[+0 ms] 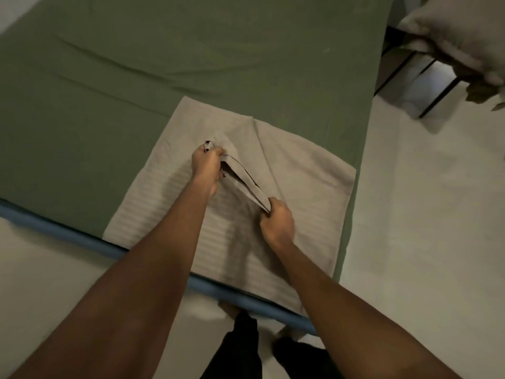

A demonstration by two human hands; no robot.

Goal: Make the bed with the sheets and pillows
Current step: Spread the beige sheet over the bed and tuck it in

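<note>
A beige striped pillowcase (306,173) lies flat on the near right corner of the bed, on top of the green fitted sheet (164,64). My left hand (206,165) is shut on one end of the pillowcase's folded edge, lifting it off the cloth. Lower and to the right, my right hand (277,221) grips the other end of that same edge. The strip of fabric is pulled taut between the two hands. A pale pillow (464,36) rests on a dark-framed stand at the upper right, off the bed.
The blue mattress edge (68,232) runs diagonally along the near side of the bed. Pale floor (426,214) lies to the right and in front. My feet and dark trousers (237,346) are below, close to the bed. A dark metal frame (437,97) stands beyond the bed's right side.
</note>
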